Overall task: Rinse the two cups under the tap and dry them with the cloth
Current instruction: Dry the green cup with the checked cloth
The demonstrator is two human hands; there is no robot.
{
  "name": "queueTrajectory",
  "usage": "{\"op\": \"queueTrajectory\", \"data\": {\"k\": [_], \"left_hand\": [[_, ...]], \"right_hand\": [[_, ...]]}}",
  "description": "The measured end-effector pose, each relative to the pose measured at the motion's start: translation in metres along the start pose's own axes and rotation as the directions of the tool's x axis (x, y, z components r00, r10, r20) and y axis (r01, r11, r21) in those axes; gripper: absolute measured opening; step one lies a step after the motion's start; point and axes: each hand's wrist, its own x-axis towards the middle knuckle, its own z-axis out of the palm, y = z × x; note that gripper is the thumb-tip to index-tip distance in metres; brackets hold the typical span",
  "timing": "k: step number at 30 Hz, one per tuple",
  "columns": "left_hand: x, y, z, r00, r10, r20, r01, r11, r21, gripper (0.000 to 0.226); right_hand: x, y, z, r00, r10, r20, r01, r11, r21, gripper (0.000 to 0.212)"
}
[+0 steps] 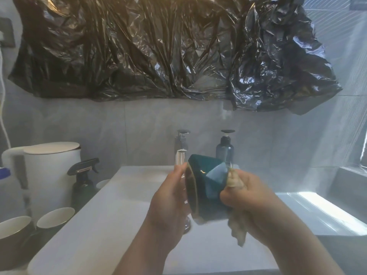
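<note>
Centrally over the sink (119, 205), left hand (168, 205) gripped the tilted cup (206, 187) by its rim; right hand (252, 195) clamped the cloth (237, 229) against its side.

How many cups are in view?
3: a green cup held over the sink; two white-lined cups at lower left. A pale rim behind the spray bottle may be another.

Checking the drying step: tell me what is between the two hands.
In the head view, the dark green cup lies tilted between the left hand, which grips its rim, and the right hand, which holds the beige cloth against it.
</note>
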Motion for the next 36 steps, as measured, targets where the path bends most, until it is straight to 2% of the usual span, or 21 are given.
{"op": "queueTrajectory", "data": {"k": [2,4,5,6,7,8,10,12,15,16,18,19,21,24,27,29,30,32,33,34,36], "left_hand": [[0.002,0.001,-0.005,1.000,-0.013,0.016,0.013,0.999,-0.038,0.059],[0.000,0.003,-0.001,0.999,-0.043,0.027,0.044,0.998,-0.047,0.055],[-0.001,0.002,0.000,0.998,-0.053,0.030,0.054,0.998,-0.035,0.053],[-0.003,0.004,0.002,0.998,-0.042,0.043,0.043,0.999,-0.020,0.050],[-0.003,0.004,0.002,0.998,-0.032,0.053,0.033,0.999,-0.015,0.050],[-0.004,0.004,0.001,0.998,-0.026,0.053,0.026,1.000,-0.013,0.054],[-0.004,0.006,-0.002,1.000,0.012,0.025,-0.012,1.000,0.004,0.058],[-0.003,0.009,-0.007,0.994,0.108,0.001,-0.107,0.990,0.086,0.062],[0.000,0.016,-0.017,0.967,0.253,-0.029,-0.241,0.945,0.224,0.076],[0.000,0.019,-0.020,0.957,0.287,-0.040,-0.263,0.920,0.291,0.081],[-0.001,0.023,-0.023,0.941,0.337,-0.024,-0.297,0.858,0.418,0.086],[-0.002,0.024,-0.024,0.938,0.345,-0.012,-0.302,0.838,0.454,0.085],[-0.002,0.023,-0.024,0.943,0.333,-0.003,-0.293,0.833,0.469,0.081],[-0.002,0.020,-0.026,0.949,0.314,-0.025,-0.272,0.856,0.440,0.077],[-0.001,0.020,-0.029,0.948,0.312,-0.061,-0.267,0.886,0.380,0.080],[-0.001,0.020,-0.029,0.945,0.320,-0.070,-0.273,0.888,0.371,0.083],[0.000,0.020,-0.028,0.945,0.319,-0.070,-0.274,0.890,0.364,0.084],[0.000,0.018,-0.026,0.947,0.315,-0.062,-0.276,0.896,0.348,0.086],[0.000,0.017,-0.025,0.946,0.320,-0.050,-0.283,0.893,0.351,0.086],[-0.001,0.017,-0.023,0.944,0.328,-0.037,-0.295,0.887,0.356,0.084],[-0.004,0.016,-0.019,0.931,0.365,-0.024,-0.329,0.865,0.380,0.069]], "right_hand": [[-0.004,-0.006,-0.001,0.989,-0.035,0.145,0.004,0.978,0.207,0.016],[0.000,-0.005,-0.001,0.980,-0.032,0.195,-0.004,0.983,0.181,0.019],[0.007,-0.004,0.000,0.984,-0.008,0.175,-0.008,0.996,0.090,0.016],[0.015,0.002,-0.005,0.990,0.041,0.135,-0.039,0.999,-0.015,0.025],[0.011,0.003,-0.009,0.993,0.079,0.085,-0.075,0.996,-0.045,0.040],[0.011,0.003,-0.008,0.992,0.118,0.036,-0.115,0.991,-0.076,0.044],[0.014,0.002,-0.006,0.996,0.070,0.059,-0.069,0.998,-0.012,0.019],[0.008,0.004,-0.010,1.000,0.002,-0.011,-0.001,0.997,0.080,0.023],[0.010,0.006,-0.020,0.981,-0.111,-0.159,0.064,0.959,-0.275,0.028],[0.009,0.005,-0.021,0.971,-0.155,-0.182,0.072,0.916,-0.394,0.031],[0.010,0.004,-0.023,0.949,-0.259,-0.182,0.077,0.747,-0.660,0.041],[0.009,0.005,-0.021,0.941,-0.286,-0.181,0.081,0.711,-0.699,0.042],[0.008,0.003,-0.016,0.931,-0.306,-0.198,0.146,0.812,-0.565,0.036],[0.004,0.001,-0.014,0.955,-0.265,-0.131,0.240,0.954,-0.180,0.029],[0.000,0.000,-0.015,0.966,-0.251,0.057,0.239,0.957,0.162,0.032],[0.001,-0.003,-0.008,0.961,-0.252,0.114,0.206,0.927,0.314,0.050],[0.003,-0.001,-0.003,0.972,-0.222,0.075,0.193,0.942,0.275,0.048],[0.008,0.006,0.009,0.973,-0.201,-0.114,0.202,0.979,-0.006,0.024],[0.009,0.007,0.016,0.953,-0.211,-0.219,0.193,0.976,-0.102,0.021],[0.009,0.008,0.021,0.943,-0.219,-0.250,0.199,0.974,-0.105,0.022],[0.008,0.009,0.028,0.955,-0.175,-0.241,0.163,0.984,-0.068,0.038]]}}
